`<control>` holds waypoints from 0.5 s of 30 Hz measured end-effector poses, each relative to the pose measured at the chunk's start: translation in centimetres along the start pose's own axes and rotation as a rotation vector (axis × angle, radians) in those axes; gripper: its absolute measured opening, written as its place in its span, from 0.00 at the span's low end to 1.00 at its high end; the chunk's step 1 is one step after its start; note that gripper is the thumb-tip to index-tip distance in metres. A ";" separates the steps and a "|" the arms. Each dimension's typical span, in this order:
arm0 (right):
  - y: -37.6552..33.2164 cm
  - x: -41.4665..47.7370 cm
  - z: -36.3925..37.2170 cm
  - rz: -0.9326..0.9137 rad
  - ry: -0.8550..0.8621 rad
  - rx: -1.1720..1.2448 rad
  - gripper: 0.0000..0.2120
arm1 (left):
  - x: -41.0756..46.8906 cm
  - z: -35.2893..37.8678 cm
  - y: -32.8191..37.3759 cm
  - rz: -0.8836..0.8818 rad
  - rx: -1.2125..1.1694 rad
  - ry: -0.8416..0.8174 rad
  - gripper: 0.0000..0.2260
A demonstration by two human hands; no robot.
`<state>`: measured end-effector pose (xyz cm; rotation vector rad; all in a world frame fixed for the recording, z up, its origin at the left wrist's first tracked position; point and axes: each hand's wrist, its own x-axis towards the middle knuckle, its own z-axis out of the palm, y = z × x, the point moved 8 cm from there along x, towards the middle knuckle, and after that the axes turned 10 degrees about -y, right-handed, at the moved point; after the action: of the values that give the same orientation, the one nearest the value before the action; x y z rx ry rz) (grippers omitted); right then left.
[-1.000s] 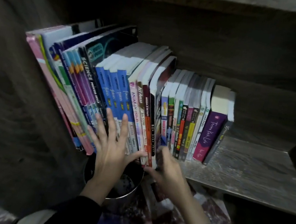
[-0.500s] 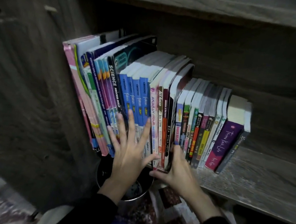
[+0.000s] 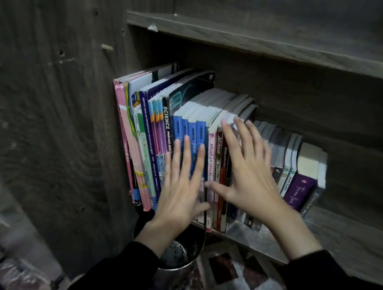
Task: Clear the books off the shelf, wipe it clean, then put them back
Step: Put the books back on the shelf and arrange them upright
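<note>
Metal bin (image 3: 176,258) on patterned rug (image 3: 238,288) below shelf edge, under left wrist. Dark wood side panel (image 3: 55,99) hems books on left. Books (image 3: 151,139) in row at left end of shelf (image 3: 345,237), spines outward, long axes upright. Spines pink, blue, purple; page tops white. Left hand (image 3: 180,188) flat on blue spines, fingers straight, released. Right hand (image 3: 248,175) spread, released, on neighbouring spines, blurred.

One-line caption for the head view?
Left hand and right hand spread open over books standing on a wooden shelf.
</note>
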<state>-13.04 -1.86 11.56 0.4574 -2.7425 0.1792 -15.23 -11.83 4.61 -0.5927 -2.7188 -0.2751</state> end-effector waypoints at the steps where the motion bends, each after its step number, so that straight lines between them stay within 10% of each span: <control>1: 0.1 0.3 0.2 -0.009 -0.022 -0.040 0.54 | 0.1 0.3 -0.1 -0.022 0.016 0.003 0.59; 10: -0.3 1.8 -0.5 0.026 -0.096 -0.035 0.56 | -0.3 -0.3 -0.2 -0.048 0.037 0.065 0.59; 15: -1.4 4.0 -3.2 0.060 -0.128 -0.011 0.40 | -3.4 -7.6 -3.9 -0.124 -0.372 0.550 0.27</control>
<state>-15.10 -3.74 16.02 0.3969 -2.8827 0.1546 -11.81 -18.58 9.92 -0.3682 -2.1799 -0.8511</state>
